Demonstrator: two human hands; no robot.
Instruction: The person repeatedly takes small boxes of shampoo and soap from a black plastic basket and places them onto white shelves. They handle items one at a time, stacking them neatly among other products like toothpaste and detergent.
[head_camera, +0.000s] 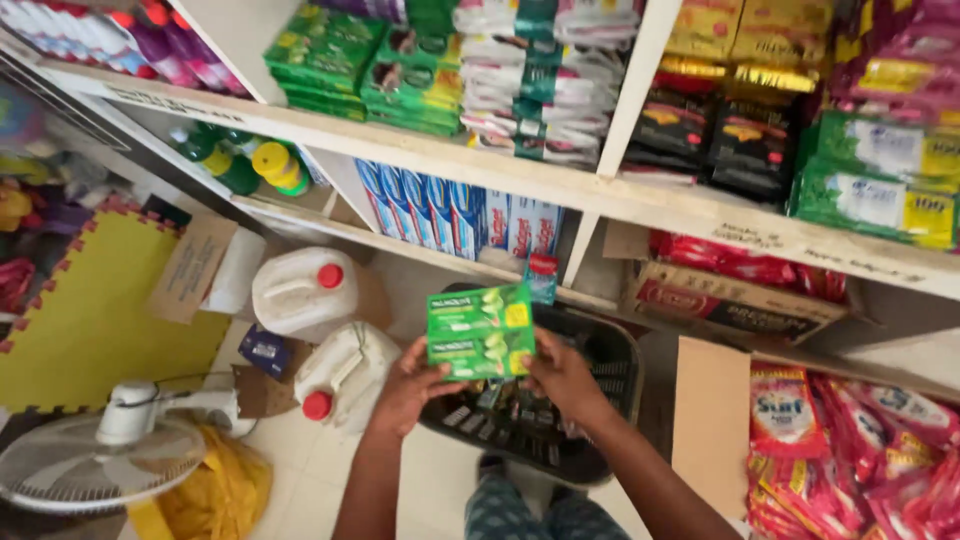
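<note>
**Holding Green Boxes Over a Black Basket**

Two flat green boxes (481, 331), stacked one above the other, are held up in front of the shelves. The left hand (412, 385) is closed on their left edge, with the thumb laid across the front. The right hand (562, 375) is closed on their right edge and lower corner. Both arms are stretched forward and bent a little at the wrists, so the boxes are tipped up to be seen.

The boxes are kept right above a black plastic basket (615, 352), which sits on the floor and has small packs inside. More green boxes of the same kind (325, 55) are piled on the top shelf (500, 172), and blue and white boxes (440, 212) are lined up on the shelf below.

To do this well, the two boxes should be squeezed evenly from both sides, so the stack is not split or dropped. They should be kept flat together and level.

Two white jugs with red caps (318, 322) are seen on the floor to the left, near a white fan (100, 455).
</note>
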